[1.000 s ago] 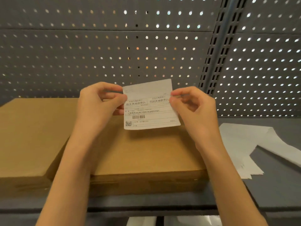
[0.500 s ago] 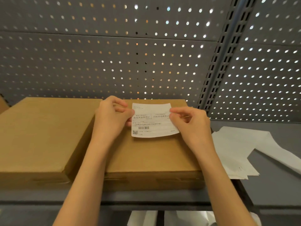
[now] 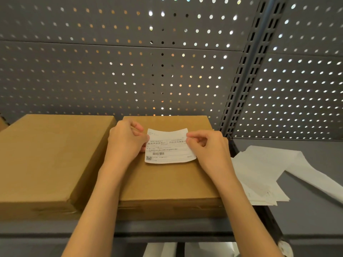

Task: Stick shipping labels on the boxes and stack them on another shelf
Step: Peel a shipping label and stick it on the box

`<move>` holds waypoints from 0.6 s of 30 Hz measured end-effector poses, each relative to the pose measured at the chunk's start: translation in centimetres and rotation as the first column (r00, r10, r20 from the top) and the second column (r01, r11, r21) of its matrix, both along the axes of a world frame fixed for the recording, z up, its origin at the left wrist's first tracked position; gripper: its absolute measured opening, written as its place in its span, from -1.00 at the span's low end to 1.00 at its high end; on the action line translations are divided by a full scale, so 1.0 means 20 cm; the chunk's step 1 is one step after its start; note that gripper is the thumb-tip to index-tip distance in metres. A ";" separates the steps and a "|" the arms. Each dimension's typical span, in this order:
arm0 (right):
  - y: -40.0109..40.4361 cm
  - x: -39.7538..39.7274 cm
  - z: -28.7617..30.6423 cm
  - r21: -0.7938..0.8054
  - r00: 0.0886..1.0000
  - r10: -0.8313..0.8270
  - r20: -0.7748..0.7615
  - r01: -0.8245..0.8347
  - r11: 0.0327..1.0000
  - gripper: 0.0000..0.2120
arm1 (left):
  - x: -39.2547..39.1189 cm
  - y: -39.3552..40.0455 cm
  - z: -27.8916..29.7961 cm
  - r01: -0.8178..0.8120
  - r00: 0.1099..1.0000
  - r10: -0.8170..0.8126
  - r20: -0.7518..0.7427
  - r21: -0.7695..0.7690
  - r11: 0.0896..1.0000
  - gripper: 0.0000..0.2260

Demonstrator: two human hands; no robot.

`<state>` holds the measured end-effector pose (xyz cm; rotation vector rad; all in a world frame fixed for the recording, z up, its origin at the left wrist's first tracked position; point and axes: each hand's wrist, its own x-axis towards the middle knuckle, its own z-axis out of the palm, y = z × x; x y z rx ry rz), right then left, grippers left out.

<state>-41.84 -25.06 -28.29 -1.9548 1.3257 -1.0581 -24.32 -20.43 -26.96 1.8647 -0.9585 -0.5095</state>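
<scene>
A white shipping label [image 3: 168, 148] with a barcode and a QR code is held low over the top of a flat brown cardboard box [image 3: 167, 180] on the grey shelf. My left hand [image 3: 124, 143] pinches the label's left edge. My right hand [image 3: 209, 151] pinches its upper right corner. The label's lower edge looks close to the box top or touching it, and its top edge curls up. A second, taller brown box [image 3: 46, 160] sits right beside it on the left.
A loose pile of white label sheets and backing paper [image 3: 267, 173] lies on the neighbouring shelf to the right. A grey perforated back panel [image 3: 130, 71] and a slotted upright post [image 3: 246, 71] stand behind. The shelf's front edge [image 3: 167, 232] runs below the boxes.
Both hands have carried the label down and away from me, from mid-air to just over the right box's top. The boxes and the papers have stayed put.
</scene>
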 end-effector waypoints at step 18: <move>-0.02 0.02 -0.03 -0.035 0.991 -0.003 -0.135 -0.002 0.999 -0.81 | -0.01 -0.02 0.03 0.017 0.994 -0.027 0.109 0.093 0.996 -0.90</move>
